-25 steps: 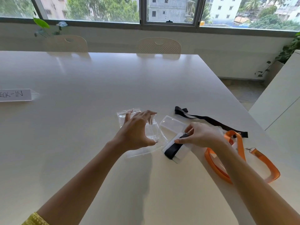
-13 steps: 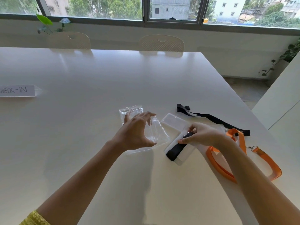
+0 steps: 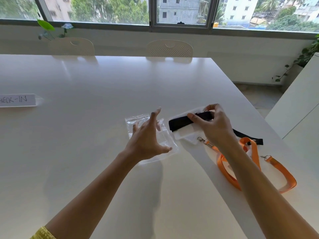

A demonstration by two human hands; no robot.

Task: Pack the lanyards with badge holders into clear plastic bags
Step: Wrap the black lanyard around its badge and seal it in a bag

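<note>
My right hand [image 3: 213,125] grips a clear badge holder [image 3: 183,135] with a folded black lanyard [image 3: 179,122] lying across it, held above the table. My left hand [image 3: 146,137] hovers with fingers spread over a small pile of clear plastic bags [image 3: 136,120] lying flat on the white table [image 3: 86,135]. Whether its thumb touches the top bag's edge I cannot tell. An orange lanyard [image 3: 255,163] with metal clips lies to the right, partly under my right forearm. A second black lanyard [image 3: 246,136] lies behind it.
A white "CHECK-IN" sign [image 3: 17,100] lies at the table's left edge. Two pale chairs [image 3: 170,49] stand at the far side under the window. The table's right edge [image 3: 241,100] runs close to the lanyards; a white cabinet [image 3: 296,107] stands beyond.
My right hand has lifted the badge holder with the black lanyard off the table and turned it, carrying it up and away. My left hand stayed over the bags, fingers opening wider.
</note>
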